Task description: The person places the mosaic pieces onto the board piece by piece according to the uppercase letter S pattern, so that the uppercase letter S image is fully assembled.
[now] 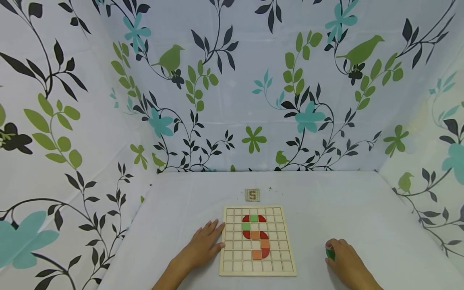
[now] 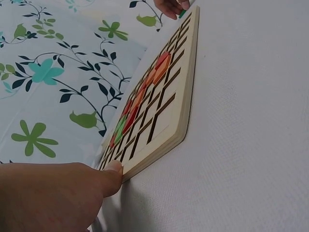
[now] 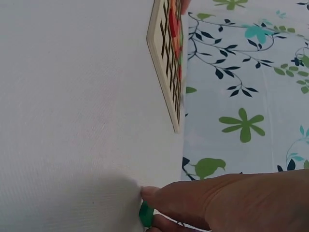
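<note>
A square wooden grid board (image 1: pixel 237 266) lies on the white table. Red, orange and green tiles (image 1: pixel 255 235) sit in its cells, forming an S-like curve. At the board's left edge rests my left hand (image 1: pixel 204 246), its fingers extended; in the left wrist view the thumb (image 2: pixel 114 167) touches the board's rim. To the right of the board, my right hand (image 1: pixel 343 259) pinches a dark green piece (image 1: pixel 330 253) between thumb and fingers, close to the tabletop. In the right wrist view the green piece (image 3: pixel 146 214) is partly covered by the fingers.
Beyond the board lies a small card (image 1: pixel 252 195) with an S pattern on a grid. White cloth (image 1: pixel 181 201) covers the table. A leaf-and-bird printed curtain (image 1: pixel 232 100) rises at the back and along both sides.
</note>
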### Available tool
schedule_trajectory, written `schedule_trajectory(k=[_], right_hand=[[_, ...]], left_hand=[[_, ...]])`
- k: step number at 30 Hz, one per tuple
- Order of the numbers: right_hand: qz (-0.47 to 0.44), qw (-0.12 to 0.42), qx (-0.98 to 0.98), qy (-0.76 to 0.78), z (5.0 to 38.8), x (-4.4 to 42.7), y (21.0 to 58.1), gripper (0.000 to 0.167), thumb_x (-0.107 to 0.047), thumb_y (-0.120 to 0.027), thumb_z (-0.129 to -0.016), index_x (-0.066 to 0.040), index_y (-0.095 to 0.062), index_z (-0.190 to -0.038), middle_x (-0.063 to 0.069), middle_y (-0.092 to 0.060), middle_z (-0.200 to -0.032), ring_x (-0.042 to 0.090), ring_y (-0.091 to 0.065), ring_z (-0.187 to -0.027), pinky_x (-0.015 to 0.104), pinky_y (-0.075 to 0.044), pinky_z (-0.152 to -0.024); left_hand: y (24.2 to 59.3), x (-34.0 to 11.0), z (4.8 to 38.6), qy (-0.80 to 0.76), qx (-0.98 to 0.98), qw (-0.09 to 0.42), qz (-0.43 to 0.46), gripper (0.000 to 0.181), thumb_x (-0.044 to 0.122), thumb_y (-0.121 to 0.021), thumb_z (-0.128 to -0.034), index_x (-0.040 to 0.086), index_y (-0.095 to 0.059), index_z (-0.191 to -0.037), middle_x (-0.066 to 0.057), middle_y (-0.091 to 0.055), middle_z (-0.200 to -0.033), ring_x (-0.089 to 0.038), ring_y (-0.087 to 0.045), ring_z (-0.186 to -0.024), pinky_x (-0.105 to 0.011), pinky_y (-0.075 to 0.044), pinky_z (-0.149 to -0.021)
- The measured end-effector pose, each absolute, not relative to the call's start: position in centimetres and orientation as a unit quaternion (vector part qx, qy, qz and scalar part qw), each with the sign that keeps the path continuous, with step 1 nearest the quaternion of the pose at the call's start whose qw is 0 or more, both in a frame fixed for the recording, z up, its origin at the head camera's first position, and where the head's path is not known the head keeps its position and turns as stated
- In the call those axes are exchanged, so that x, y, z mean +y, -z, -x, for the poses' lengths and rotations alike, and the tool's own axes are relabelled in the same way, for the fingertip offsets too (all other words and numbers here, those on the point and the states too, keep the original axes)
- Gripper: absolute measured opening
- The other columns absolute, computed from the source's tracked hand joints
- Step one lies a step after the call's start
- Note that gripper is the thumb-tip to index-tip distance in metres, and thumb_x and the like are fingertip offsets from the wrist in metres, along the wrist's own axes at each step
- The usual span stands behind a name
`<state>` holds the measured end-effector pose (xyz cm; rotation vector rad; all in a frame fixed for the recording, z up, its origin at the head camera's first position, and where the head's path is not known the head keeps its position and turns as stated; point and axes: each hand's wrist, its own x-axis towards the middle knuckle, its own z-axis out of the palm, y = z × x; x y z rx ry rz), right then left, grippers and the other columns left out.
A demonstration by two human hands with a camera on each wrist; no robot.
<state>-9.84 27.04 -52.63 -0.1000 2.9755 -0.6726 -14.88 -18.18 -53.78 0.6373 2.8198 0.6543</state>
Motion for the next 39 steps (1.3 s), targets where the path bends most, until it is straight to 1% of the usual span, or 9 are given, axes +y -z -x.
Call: schedule_trajectory(k=[4,8,14,20,26,31,35,39], right_hand=[[0.044,0.036,0.971,0.233,9.7,26.8,52.7,0.025,0.000,-0.081,-0.087,0.004,-0.068,-0.108,0.010,-0.064,-0.101,0.021,-0.065,-0.093,0.047,-0.060,-0.086],[0.057,0.020,0.971,0.232,9.8,26.3,52.9,0.022,0.001,-0.081,-0.088,0.005,-0.069,-0.107,0.011,-0.065,-0.101,0.021,-0.066,-0.092,0.043,-0.061,-0.084],[0.045,0.003,0.976,0.214,10.7,25.3,52.8,0.021,0.000,-0.081,-0.088,0.004,-0.071,-0.106,0.008,-0.065,-0.098,0.020,-0.064,-0.091,0.043,-0.060,-0.082],[0.040,-0.023,0.978,0.206,12.1,24.0,52.8,0.019,0.000,-0.080,-0.090,0.004,-0.072,-0.106,0.011,-0.066,-0.099,0.027,-0.065,-0.093,0.046,-0.060,-0.085],[0.050,-0.020,0.970,0.236,13.8,22.7,52.4,0.019,0.000,-0.080,-0.089,0.004,-0.071,-0.106,0.011,-0.066,-0.101,0.027,-0.066,-0.095,0.048,-0.059,-0.087],[0.067,-0.008,0.963,0.261,14.5,20.4,51.4,0.018,-0.001,-0.080,-0.090,0.001,-0.072,-0.106,0.007,-0.065,-0.101,0.022,-0.064,-0.095,0.042,-0.059,-0.085],[0.091,-0.001,0.956,0.280,14.6,17.5,51.1,0.018,-0.002,-0.080,-0.091,-0.004,-0.073,-0.107,0.002,-0.064,-0.102,0.018,-0.062,-0.098,0.039,-0.060,-0.086],[0.152,-0.005,0.941,0.301,14.3,14.9,51.1,0.018,-0.003,-0.079,-0.093,-0.006,-0.071,-0.108,-0.002,-0.061,-0.101,0.016,-0.057,-0.099,0.035,-0.059,-0.085]], left_hand=[[53.8,-18.2,14.9,-0.218,0.948,0.086,-0.214,0.069,0.048,-0.057,-0.1079,0.013,-0.038,-0.165,-0.021,-0.031,-0.171,-0.046,-0.027,-0.158,-0.072,-0.024,-0.123],[53.7,-18.2,14.8,-0.217,0.949,0.084,-0.214,0.069,0.048,-0.057,-0.1081,0.013,-0.038,-0.164,-0.021,-0.031,-0.170,-0.046,-0.027,-0.158,-0.072,-0.024,-0.123],[53.6,-18.2,14.8,-0.219,0.948,0.083,-0.215,0.068,0.046,-0.057,-0.1086,0.013,-0.038,-0.164,-0.021,-0.031,-0.171,-0.046,-0.026,-0.158,-0.071,-0.023,-0.123],[53.4,-18.1,14.7,-0.224,0.947,0.080,-0.213,0.066,0.044,-0.057,-0.1088,0.012,-0.039,-0.164,-0.021,-0.031,-0.171,-0.046,-0.026,-0.158,-0.071,-0.023,-0.123],[53.5,-18.1,14.8,-0.220,0.948,0.080,-0.213,0.066,0.044,-0.056,-0.1090,0.012,-0.038,-0.164,-0.021,-0.030,-0.171,-0.046,-0.025,-0.158,-0.070,-0.023,-0.124],[53.6,-18.1,14.7,-0.223,0.948,0.082,-0.214,0.067,0.044,-0.057,-0.1087,0.012,-0.038,-0.164,-0.022,-0.031,-0.170,-0.047,-0.026,-0.158,-0.071,-0.024,-0.123],[53.7,-18.1,14.7,-0.219,0.949,0.082,-0.213,0.067,0.044,-0.057,-0.1086,0.012,-0.038,-0.164,-0.021,-0.031,-0.171,-0.046,-0.026,-0.158,-0.070,-0.024,-0.124],[53.7,-18.1,14.7,-0.219,0.949,0.082,-0.212,0.068,0.045,-0.057,-0.1083,0.012,-0.038,-0.164,-0.021,-0.031,-0.171,-0.046,-0.026,-0.158,-0.070,-0.023,-0.124]])
